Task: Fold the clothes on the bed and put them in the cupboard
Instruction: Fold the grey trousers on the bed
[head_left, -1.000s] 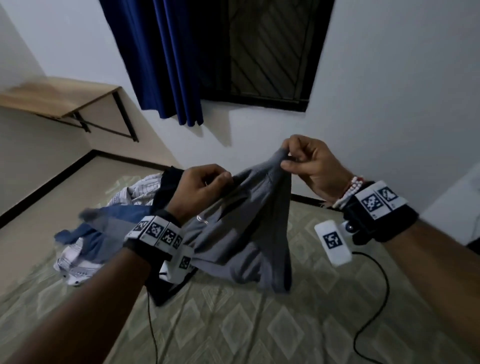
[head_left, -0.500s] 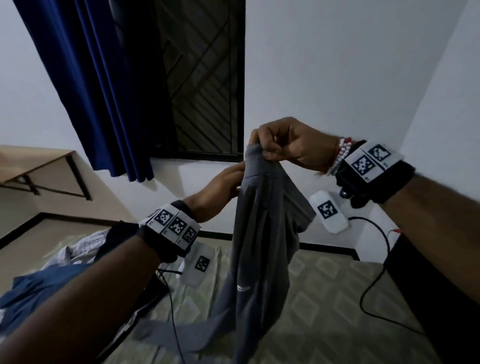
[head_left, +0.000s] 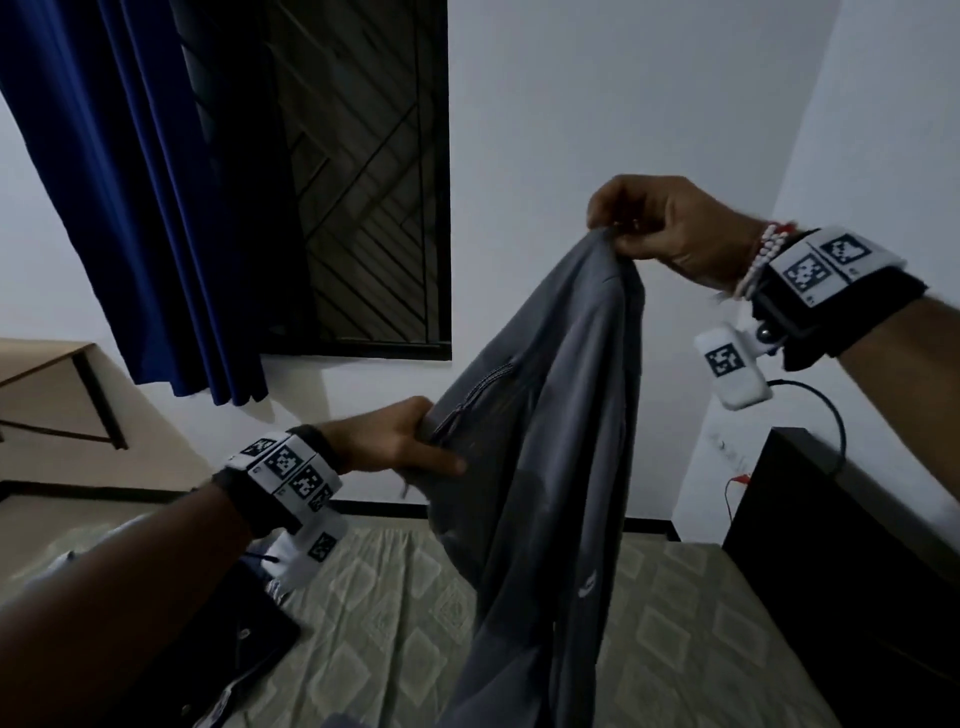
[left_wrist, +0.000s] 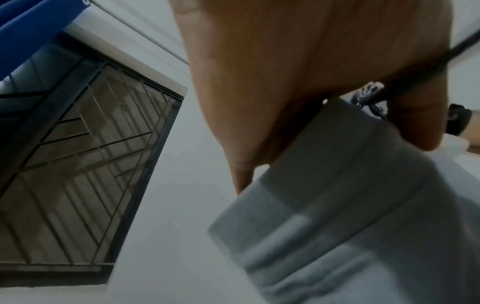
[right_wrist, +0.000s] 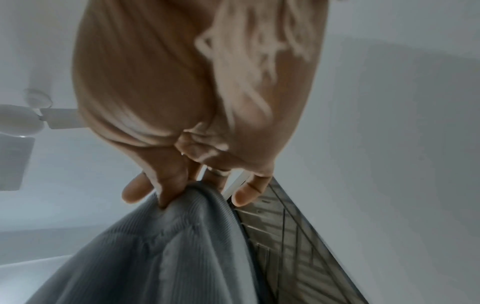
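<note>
The grey garment (head_left: 545, 467) hangs in the air above the bed (head_left: 395, 623), held up at two places. The right hand (head_left: 670, 228), raised high, pinches its ribbed top edge between thumb and fingertips, while the left hand (head_left: 395, 441), lower and to the left, grips a bunched fold beside a zipper seam. A small pale logo sits low on the fabric, too small to read. Square black-and-white coded markers cover both wristbands; no words can be read on them. On the patterned bedsheet at lower left lies a dark garment (head_left: 228, 654). Farther off stand a dark cabinet (head_left: 831, 571) at the right, a blue curtain (head_left: 130, 182) and a barred window (head_left: 363, 182).
</note>
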